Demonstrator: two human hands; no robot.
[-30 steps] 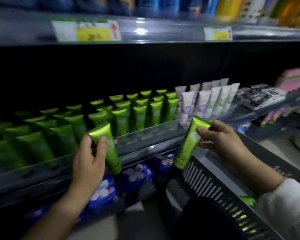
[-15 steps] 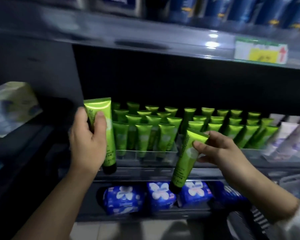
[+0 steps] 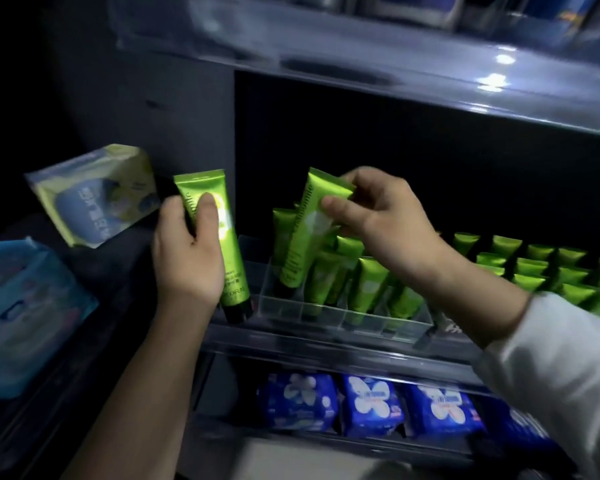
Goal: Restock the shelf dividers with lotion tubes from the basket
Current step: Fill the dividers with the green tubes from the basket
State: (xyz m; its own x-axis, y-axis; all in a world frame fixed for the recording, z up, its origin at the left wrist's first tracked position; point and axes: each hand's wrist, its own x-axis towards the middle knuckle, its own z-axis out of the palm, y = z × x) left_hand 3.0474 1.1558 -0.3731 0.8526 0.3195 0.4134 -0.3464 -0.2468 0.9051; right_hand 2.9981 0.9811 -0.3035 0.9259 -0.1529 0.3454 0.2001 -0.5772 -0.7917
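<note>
**Hazards.** The right-hand lotion tube (image 3: 297, 244) goes cap-down into the lane at the 9 o'clock end of the clear divider tray (image 3: 347, 320). It is tilted, with its crimped end leaning toward 1 o'clock. If it is lowered at this angle, the cap may catch the lane wall. It may also strike the standing green tubes (image 3: 371, 282) just at its 3 o'clock, and one toppled tube is likely to bring down its neighbours. The grip sits high on the tube, so the lower end can swing or slip.

The left-hand lotion tube (image 3: 232, 261) hangs with its black cap close to the tray's outer wall. A careless move toward 3 o'clock may push the tray.

**Hands.** The right hand (image 3: 381, 230) pinches the crimped upper end of its tube between thumb and fingertips. The left hand (image 3: 187, 261) is wrapped around the middle of its tube, thumb across the front. It holds the tube upright outside the tray, at the tray's 9 o'clock. Neither hand is free.

The basket is not in view.
</note>
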